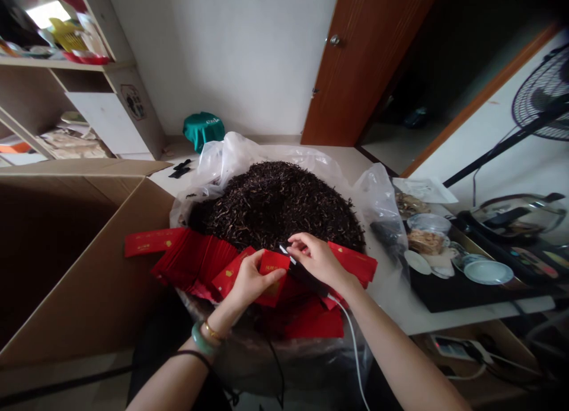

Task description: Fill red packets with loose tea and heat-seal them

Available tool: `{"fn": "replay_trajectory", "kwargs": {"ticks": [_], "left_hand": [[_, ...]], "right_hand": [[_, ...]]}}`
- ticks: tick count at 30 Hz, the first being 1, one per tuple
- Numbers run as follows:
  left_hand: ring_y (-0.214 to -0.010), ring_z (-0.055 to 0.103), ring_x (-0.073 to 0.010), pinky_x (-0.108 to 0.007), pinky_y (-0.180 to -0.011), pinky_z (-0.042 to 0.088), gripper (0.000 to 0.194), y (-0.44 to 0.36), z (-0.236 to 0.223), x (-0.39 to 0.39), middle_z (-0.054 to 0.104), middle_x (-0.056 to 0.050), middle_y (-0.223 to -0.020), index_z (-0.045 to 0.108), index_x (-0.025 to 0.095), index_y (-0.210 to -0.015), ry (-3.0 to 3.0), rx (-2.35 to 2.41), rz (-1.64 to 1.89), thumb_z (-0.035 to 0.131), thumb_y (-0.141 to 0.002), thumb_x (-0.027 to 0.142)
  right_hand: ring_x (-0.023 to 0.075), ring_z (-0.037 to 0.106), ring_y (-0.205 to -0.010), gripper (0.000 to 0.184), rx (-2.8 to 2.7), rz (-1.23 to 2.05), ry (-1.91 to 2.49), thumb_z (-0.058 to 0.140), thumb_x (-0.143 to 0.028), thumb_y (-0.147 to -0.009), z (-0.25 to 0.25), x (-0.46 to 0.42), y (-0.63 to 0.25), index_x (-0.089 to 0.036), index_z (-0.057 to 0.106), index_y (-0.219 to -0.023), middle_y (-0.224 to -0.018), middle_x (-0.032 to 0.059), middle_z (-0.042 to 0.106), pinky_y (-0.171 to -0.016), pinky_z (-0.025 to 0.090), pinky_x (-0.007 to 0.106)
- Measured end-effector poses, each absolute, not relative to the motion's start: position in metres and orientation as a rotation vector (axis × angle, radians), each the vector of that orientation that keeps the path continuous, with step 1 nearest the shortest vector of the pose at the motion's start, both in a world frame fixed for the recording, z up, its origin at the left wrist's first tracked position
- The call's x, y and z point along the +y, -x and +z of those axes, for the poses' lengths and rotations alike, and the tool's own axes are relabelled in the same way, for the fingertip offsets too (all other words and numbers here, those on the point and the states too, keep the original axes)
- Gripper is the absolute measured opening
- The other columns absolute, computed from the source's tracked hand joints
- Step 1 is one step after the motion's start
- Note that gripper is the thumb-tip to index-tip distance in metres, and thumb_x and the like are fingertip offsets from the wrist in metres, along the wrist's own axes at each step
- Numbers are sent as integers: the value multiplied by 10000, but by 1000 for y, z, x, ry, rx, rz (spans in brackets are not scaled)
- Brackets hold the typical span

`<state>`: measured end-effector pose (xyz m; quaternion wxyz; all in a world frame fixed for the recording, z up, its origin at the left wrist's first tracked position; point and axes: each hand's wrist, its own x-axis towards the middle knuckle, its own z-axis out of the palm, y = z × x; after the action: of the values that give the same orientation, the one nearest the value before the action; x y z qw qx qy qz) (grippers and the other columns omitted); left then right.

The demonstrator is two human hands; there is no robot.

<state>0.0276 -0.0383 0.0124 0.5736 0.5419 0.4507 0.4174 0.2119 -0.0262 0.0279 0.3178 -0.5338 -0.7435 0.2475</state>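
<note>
Left hand [253,279]: thumb and fingers closed on a small red paper packet with gold print [273,289], just below frame centre.
Right hand [320,260]: fingers bent over a black device [306,279]; cannot tell whether they grip anything.
Dark dried-leaf heap [275,204]: centre, on translucent plastic sheeting [240,150].
Open brown cardboard box [111,263]: left edge.

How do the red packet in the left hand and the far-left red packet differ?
The held packet is gripped by the left hand; the far-left packet lies untouched.
The held packet runs lengthwise up the picture, while the far-left packet stretches sideways toward the cardboard box.
Both are red with gold print.
</note>
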Motion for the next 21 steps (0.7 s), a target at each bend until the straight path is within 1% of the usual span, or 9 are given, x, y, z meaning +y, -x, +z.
{"fn": "replay_trajectory", "kwargs": {"ticks": [3,5,7,11,13,15,18,21], "left_hand": [[-609,576,-138,-225,-582,460,301,-28,11,-38,666,-4,-684,609,144,-737,-1245,1065,1016,749,-574,355],[-618,586,-144,-227,-580,466,304,-28,10,-38,673,-10,-697,616,143,-742,-1255,1072,1029,751,-576,358],[-623,592,-147,-228,-579,470,298,-27,10,-38,677,-13,-704,618,144,-742,-1279,1080,1038,747,-585,363],[-637,606,-154,-231,-588,479,286,-26,10,-37,685,-15,-712,625,151,-750,-1325,1110,1046,729,-601,371],[-649,613,-159,-231,-593,483,276,-26,10,-37,689,-17,-719,628,152,-751,-1344,1121,1055,725,-605,364],[-655,618,-161,-232,-600,486,264,-27,10,-38,692,-19,-723,629,150,-749,-1355,1122,1064,725,-608,352],[-654,623,-161,-235,-604,491,260,-27,9,-38,698,-20,-731,628,150,-758,-1351,1107,1067,722,-617,348],[-653,626,-164,-236,-595,491,273,-27,9,-38,700,-21,-734,631,151,-769,-1342,1111,1059,722,-618,359]], "right_hand": [[229,620,-991,296,-2193,570,1553,620,-293,-867,17,-22,-215,-186,600,-1143,-1091,107,643,-813,497,331],[264,593,-1028,395,-2351,510,1612,642,-324,-854,13,-23,-215,-176,575,-1213,-1122,126,630,-870,473,377],[270,578,-1025,453,-2440,471,1629,655,-354,-844,12,-25,-213,-181,556,-1250,-1100,121,634,-884,456,386],[266,566,-1008,519,-2477,413,1686,677,-376,-819,14,-30,-205,-192,529,-1282,-1078,111,627,-867,443,367],[276,561,-1010,519,-2471,390,1735,667,-354,-820,16,-32,-200,-169,519,-1282,-1070,124,621,-853,441,365],[274,567,-998,473,-2442,408,1773,650,-323,-825,16,-33,-196,-155,528,-1250,-1045,124,617,-828,444,350],[242,597,-936,387,-2367,506,1777,640,-284,-822,16,-32,-195,-159,552,-1178,-1021,104,605,-772,452,308],[202,620,-849,342,-2263,617,1708,633,-260,-822,14,-28,-200,-189,569,-1151,-1027,81,600,-716,465,279]]}}
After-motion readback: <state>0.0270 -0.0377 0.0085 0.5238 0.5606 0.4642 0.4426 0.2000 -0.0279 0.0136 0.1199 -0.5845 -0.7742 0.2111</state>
